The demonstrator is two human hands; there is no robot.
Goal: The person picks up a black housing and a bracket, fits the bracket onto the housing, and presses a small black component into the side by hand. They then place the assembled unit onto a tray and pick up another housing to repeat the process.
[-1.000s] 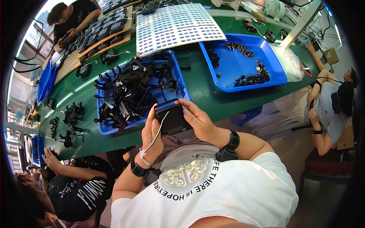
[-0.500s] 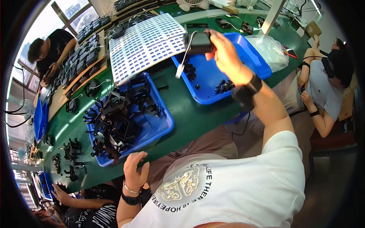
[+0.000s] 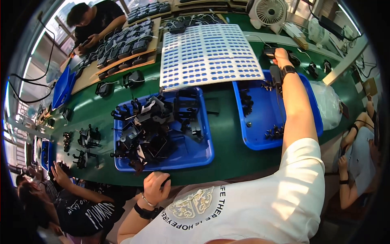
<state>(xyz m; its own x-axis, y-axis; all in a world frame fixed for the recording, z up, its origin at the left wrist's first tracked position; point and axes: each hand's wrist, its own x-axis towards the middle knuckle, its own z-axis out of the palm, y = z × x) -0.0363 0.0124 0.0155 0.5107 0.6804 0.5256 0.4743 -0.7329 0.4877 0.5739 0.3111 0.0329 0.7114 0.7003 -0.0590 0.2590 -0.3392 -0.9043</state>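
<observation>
At the far left of the green table [image 3: 223, 122], a blue tray [image 3: 63, 87] leaned on its side. Nearer me lay a cluster of small black parts [image 3: 67, 141], and just right of it two black brackets [image 3: 89, 137] sat apart. Behind them stood two black housings [image 3: 103, 89], and beyond those, rows of black housings with white cables [image 3: 128, 42] covered stacked boards. Next came a blue bin [image 3: 191, 153], heaped with black brackets and frames. My left hand [image 3: 156, 189] hung by the table's near edge, just below that bin, its fingers curled; I cannot tell whether they pinched anything. A white perforated panel [image 3: 211, 53] with blue slots lay behind the bin, its right corner over the edge of a shallow blue tray [image 3: 262, 116] holding small black pieces. My right arm stretched across that tray, and my right hand [image 3: 283, 57] was bent down at a black housing [image 3: 269, 52] on the table's far side. I cannot tell whether my fingers gripped it or merely rested against it. A clear plastic bag [image 3: 327, 106] lay to the right.
</observation>
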